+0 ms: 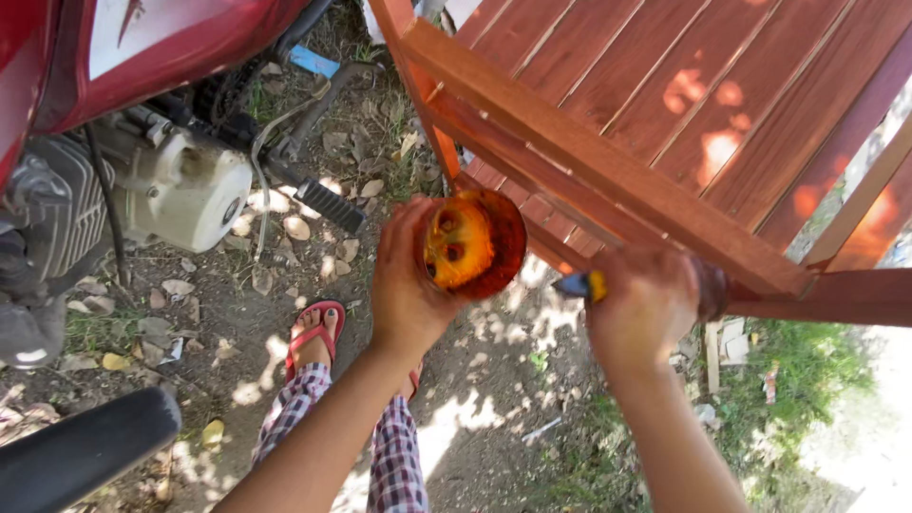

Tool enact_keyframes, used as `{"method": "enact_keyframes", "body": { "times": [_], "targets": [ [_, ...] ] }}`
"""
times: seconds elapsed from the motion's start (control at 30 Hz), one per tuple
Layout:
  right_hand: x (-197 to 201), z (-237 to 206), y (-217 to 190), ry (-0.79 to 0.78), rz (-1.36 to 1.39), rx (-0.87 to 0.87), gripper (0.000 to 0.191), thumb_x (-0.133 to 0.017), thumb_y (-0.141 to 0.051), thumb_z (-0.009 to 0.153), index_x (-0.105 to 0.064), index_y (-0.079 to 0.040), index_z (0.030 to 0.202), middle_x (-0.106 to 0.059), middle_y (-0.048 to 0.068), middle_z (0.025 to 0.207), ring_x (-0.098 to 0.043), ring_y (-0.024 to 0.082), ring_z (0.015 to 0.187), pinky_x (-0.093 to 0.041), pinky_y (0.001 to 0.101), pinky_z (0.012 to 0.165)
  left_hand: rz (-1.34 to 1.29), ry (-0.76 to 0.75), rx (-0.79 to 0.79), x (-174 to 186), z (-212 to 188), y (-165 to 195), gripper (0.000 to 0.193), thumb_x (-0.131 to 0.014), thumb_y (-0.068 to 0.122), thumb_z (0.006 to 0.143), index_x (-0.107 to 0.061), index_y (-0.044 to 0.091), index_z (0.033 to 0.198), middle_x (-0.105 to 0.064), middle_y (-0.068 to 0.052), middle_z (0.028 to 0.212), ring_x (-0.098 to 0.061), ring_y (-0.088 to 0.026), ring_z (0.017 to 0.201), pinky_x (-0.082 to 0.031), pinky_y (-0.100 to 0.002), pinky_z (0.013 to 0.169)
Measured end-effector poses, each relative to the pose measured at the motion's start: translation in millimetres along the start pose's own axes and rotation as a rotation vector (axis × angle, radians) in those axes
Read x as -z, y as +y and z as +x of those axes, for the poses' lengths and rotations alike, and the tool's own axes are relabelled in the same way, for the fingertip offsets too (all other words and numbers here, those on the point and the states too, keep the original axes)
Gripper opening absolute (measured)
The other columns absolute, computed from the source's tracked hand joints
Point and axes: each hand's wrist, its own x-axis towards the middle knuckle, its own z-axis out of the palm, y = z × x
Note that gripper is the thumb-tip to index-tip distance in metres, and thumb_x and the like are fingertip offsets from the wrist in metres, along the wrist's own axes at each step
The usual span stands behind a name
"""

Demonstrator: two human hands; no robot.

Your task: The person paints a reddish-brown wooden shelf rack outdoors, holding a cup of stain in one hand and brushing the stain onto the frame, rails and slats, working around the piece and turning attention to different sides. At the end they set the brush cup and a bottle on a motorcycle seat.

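Ground (494, 380): bare dirt, sun-dappled — grass patches at the right.
On it: dry leaves (296, 228), a red flip-flop (318, 332) under a foot, a motorcycle (142, 142).

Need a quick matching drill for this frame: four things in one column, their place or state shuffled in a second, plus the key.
Things:
1. left hand
2. right hand
3. red flip-flop sandal
4. grey motorcycle engine

Place or state:
A. on a foot, on the dirt ground
B. grips a blue-and-yellow handled tool beside the red-brown wooden frame
C. far left, under red bodywork
D. holds a round container of orange-brown liquid

Pairs: 1-D, 2-B, 3-A, 4-C
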Motion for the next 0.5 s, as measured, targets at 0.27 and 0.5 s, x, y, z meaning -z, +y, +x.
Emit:
{"method": "enact_keyframes", "body": {
  "times": [0.27, 0.5],
  "targets": [
    [-10, 10, 6, 0.074, -0.250, 0.152, 0.005, -0.078, -0.017, 0.079, -0.075, -0.018, 0.076, -0.071, -0.001, 0.082, -0.065, 0.024, 0.093, -0.050, 0.0442, 0.094, 0.007, -0.017, -0.010, 3, 5, -11, 0.105, -0.103, 0.028, 0.057, -0.043, 0.008, 0.141, -0.051, -0.014, 0.144, -0.045, -0.033, 0.142, -0.037, -0.045, 0.122],
    [-16, 14, 3, 0.250, 0.006, -0.169, 0.012, -0.080, -0.008, 0.077, -0.075, -0.016, 0.083, -0.075, 0.001, 0.093, -0.064, 0.030, 0.094, -0.050, 0.0415, 0.088, -0.023, -0.045, -0.001, 5, 5, 7, 0.104, -0.100, 0.022, 0.057, -0.044, 0.008, 0.144, -0.049, -0.015, 0.150, -0.044, -0.035, 0.146, -0.040, -0.045, 0.122]
  ]
}}
